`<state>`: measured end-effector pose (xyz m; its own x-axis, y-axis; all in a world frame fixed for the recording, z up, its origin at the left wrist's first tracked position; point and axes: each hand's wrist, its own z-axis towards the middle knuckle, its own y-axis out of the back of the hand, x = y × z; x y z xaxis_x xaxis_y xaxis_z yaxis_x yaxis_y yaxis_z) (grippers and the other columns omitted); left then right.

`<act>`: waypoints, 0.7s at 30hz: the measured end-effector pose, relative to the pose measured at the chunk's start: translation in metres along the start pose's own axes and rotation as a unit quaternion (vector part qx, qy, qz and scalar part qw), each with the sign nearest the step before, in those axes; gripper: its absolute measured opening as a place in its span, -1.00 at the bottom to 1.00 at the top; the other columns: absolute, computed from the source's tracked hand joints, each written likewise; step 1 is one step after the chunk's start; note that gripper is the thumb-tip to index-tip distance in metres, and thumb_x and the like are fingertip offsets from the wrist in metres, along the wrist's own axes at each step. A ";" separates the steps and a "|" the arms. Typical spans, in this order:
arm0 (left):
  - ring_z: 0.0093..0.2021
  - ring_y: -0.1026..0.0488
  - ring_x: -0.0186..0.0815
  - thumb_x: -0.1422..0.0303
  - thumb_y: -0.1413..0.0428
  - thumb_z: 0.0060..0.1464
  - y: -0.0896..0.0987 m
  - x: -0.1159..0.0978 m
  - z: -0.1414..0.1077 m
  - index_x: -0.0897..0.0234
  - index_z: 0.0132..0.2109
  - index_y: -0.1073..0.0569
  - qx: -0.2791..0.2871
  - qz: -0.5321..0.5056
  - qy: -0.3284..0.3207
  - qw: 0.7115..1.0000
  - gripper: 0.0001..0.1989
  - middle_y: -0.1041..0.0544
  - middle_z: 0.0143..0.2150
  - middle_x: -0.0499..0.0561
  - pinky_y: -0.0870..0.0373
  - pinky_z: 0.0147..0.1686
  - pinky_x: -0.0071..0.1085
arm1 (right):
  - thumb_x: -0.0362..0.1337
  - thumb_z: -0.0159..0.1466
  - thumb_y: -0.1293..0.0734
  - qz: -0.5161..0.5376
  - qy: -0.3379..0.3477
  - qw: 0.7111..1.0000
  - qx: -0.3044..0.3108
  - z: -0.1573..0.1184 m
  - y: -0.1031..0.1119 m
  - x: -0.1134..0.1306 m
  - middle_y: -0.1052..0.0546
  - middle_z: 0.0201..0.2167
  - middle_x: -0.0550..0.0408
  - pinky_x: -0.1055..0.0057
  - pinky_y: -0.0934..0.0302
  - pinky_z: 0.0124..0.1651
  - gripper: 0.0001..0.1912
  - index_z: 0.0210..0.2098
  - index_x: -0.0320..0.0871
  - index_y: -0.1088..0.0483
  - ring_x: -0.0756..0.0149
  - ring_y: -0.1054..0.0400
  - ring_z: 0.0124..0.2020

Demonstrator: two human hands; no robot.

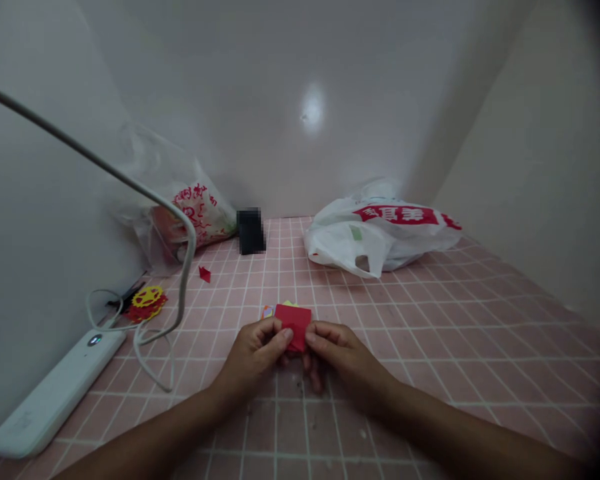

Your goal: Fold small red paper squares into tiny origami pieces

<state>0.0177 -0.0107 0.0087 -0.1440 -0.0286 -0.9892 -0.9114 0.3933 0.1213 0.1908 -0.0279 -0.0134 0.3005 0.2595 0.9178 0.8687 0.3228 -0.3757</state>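
Note:
A small red sheet of paper [294, 321] is held up between my two hands, low in the middle of the view. My left hand [260, 347] pinches its left edge, with the thumb on the front. On the other side, my right hand [343, 347] grips the lower right corner between thumb and forefinger. Partly hidden behind the red paper are a yellow piece [289, 303] and a small multicoloured piece [267, 312]. A small folded red piece [205, 274] lies farther back on the left of the pink tiled surface [430, 327].
Plastic bags stand at the back left [200, 213] and back right [385, 233]. Near the left bag is a dark, blurred-out object [251, 231]. Yellow and red cut-outs [147, 300], a white power strip [57, 393] and a looping cable [187, 267] occupy the left side.

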 end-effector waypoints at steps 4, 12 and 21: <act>-0.59 -0.22 -0.45 0.17 -0.12 0.11 0.000 -0.001 0.000 0.28 -0.48 -0.32 0.064 -0.002 0.046 0.997 -0.68 -0.32 -0.60 -0.14 -0.12 -0.52 -0.49 | -0.03 0.22 -0.36 0.000 0.006 1.000 -0.008 0.001 0.001 0.001 -0.42 -0.65 0.23 0.57 -0.10 -0.65 -0.66 -0.43 -0.18 -0.30 0.50 -0.28 -0.73; -0.56 -0.34 -0.45 0.15 -0.19 0.04 -0.001 0.003 0.003 0.31 -0.38 -0.39 0.070 -0.067 0.076 0.992 -0.71 -0.45 -0.50 -0.09 -0.24 -0.48 -0.48 | -0.08 0.19 -0.38 0.000 0.012 0.999 -0.036 0.002 0.002 0.000 -0.47 -0.60 0.20 0.55 -0.10 -0.67 -0.70 -0.44 -0.16 -0.28 0.49 -0.26 -0.73; -0.59 -0.32 -0.45 0.20 -0.21 -0.02 -0.002 -0.005 0.004 0.31 -0.42 -0.40 0.038 -0.066 0.085 0.993 -0.74 -0.42 -0.53 -0.11 -0.22 -0.52 -0.48 | -0.13 0.15 -0.41 -0.001 0.009 0.999 -0.034 0.004 0.003 -0.002 -0.47 -0.61 0.23 0.56 -0.11 -0.66 -0.73 -0.43 -0.15 -0.27 0.52 -0.24 -0.73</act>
<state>0.0220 -0.0080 0.0129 -0.0937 -0.2367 -0.9671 -0.8955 0.4445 -0.0220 0.1913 -0.0242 -0.0169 0.3057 0.2418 0.9209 0.8936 0.2612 -0.3651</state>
